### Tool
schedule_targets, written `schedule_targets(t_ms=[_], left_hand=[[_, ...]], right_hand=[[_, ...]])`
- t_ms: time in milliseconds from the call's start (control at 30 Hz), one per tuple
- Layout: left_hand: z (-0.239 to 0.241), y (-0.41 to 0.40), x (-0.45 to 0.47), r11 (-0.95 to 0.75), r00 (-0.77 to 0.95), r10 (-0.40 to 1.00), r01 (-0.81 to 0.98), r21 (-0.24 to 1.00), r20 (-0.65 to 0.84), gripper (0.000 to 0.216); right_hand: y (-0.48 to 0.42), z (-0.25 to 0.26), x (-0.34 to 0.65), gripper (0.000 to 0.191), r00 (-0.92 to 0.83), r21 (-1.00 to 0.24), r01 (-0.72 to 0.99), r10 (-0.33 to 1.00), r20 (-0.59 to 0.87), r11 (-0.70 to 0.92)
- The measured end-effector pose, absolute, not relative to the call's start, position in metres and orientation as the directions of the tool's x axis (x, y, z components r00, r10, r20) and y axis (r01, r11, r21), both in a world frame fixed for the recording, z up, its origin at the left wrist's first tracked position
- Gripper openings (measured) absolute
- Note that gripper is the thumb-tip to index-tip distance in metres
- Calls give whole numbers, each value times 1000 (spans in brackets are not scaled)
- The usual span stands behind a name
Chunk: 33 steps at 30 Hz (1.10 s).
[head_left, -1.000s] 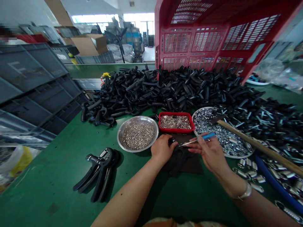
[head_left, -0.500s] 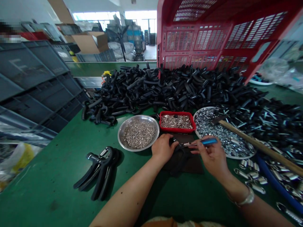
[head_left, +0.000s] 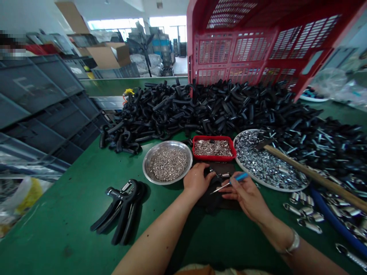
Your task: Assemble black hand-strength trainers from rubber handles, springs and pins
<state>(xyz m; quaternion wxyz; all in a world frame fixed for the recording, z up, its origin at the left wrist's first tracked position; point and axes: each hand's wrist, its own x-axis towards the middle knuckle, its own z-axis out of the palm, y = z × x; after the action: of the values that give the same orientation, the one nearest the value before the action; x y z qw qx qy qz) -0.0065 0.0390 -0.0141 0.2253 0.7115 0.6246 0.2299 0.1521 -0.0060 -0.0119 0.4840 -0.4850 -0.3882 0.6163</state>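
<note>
The right hand (head_left: 246, 195) pinches a thin blue-handled tool (head_left: 239, 177) in its fingers (head_left: 233, 186). The tool's metal tip slants down toward the left hand (head_left: 197, 181) and ends just short of it. The left fingers (head_left: 207, 177) curl down over a black grip part (head_left: 215, 194) and clamp it against a dark mat (head_left: 229, 167). A small coil spring (head_left: 225, 175) shows at the top of that part, between the two sets of fingers. The part lies directly under both hands and is largely hidden.

The far side is crowded. A red tray of pins (head_left: 213, 156) sits at the mat's far edge. A steel bowl (head_left: 149, 158) stands just beyond and left of the left fingers. A wide round tray (head_left: 243, 162) of metal bits lies just beyond and right of the right fingers, with a wooden handle (head_left: 309, 176) lying across it.

To the right of the right hand lie loose metal clips (head_left: 304, 211) and a blue hose (head_left: 329, 215). The green tabletop (head_left: 71, 183) is open to the left, as far as two assembled hand grippers (head_left: 123, 208), and is also bare on the side nearer the person.

Farther out, a heap of black handles (head_left: 215, 107) spreads below a tipped red crate (head_left: 258, 42). Grey crates (head_left: 43, 103) line the left edge.

Both forearms reach in from the near edge and converge. The left palm faces down. The right palm is turned inward, and there is a silver bracelet (head_left: 291, 244) at the wrist.
</note>
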Motion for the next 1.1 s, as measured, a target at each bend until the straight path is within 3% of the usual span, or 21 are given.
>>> schedule_targets(t_ms=[100,233,367,433,500,600,767,900,1033,1100], left_hand=[[-12,36,-5,-152,110,988,804,575,108,34],[-6,29,0,-220,125,968,842,492,220,38],[-3,26,5,-205,151,978,838,506,145,51],[-4,29,5,-154,138,988,821,549,70,46],[-6,34,3,-121,140,990,798,591,13,38],[-9,40,0,-127,149,989,769,627,17,28],[-11,36,5,-169,100,985,764,623,144,28],[8,28,1,-177,73,972,851,494,221,21],[36,34,-38,13,-37,996,964,266,87,41],[42,43,-65,87,-90,996,979,182,9,32]], right_hand=[[-2,-6,167,33,15,-985,-115,991,-134,-132],[30,7,187,30,252,-994,10,962,107,108],[81,15,191,30,283,-936,239,903,323,260],[105,14,189,28,210,-837,481,893,398,260],[123,11,187,24,123,-647,741,909,397,183],[138,4,186,26,86,-429,901,945,315,60],[147,8,191,36,75,-312,950,973,218,-3],[143,25,189,45,44,-217,976,984,170,-7],[131,39,159,41,-202,-138,964,965,168,226],[126,43,134,29,-382,-143,905,913,140,401]])
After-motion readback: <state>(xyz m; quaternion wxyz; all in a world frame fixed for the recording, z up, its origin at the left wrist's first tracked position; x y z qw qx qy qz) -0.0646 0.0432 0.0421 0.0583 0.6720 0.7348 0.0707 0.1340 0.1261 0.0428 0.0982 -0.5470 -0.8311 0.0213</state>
